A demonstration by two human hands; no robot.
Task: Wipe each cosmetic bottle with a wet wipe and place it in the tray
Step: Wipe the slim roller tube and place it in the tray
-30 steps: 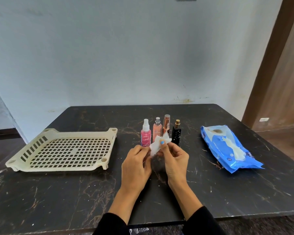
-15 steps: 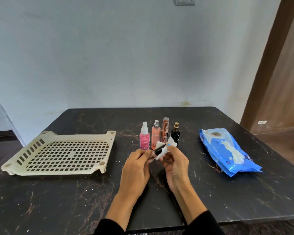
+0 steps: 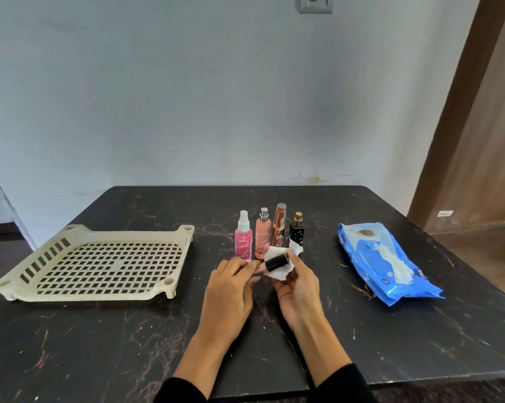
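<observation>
A small black bottle [image 3: 277,262] is held tilted above the dark marbled surface [image 3: 100,344], just in front of the row of standing bottles. It is wrapped partly in a white wet wipe [image 3: 276,270], which shows above and below it. The bottle's left end is pinched by the grip of the left hand [image 3: 230,289], whose fingers are closed on it. The wipe and the bottle's right side are cupped by the right hand [image 3: 299,289], whose grip is curled closed around them; a blue-painted nail [image 3: 292,251] is seen at the top of the wipe.

Just behind the hands, four bottles are stood upright in a close row: a pink spray bottle [image 3: 243,238] with a white cap, a peach bottle [image 3: 262,237] with a silver top, a rose-gold bottle [image 3: 279,225], and a black bottle [image 3: 297,231] with a gold cap. Whether neighbours touch cannot be told.

To the left, well apart from the hands, a cream slotted tray [image 3: 12,290] is set on the surface, with nothing seen in it. To the right, a blue pack of wet wipes [image 3: 359,257] is laid flat, with a white wipe [image 3: 396,263] drawn out of its opening. Black sleeves [image 3: 344,382] are seen at the lower edge, and a pale wall [image 3: 187,97] lies beyond the surface.
</observation>
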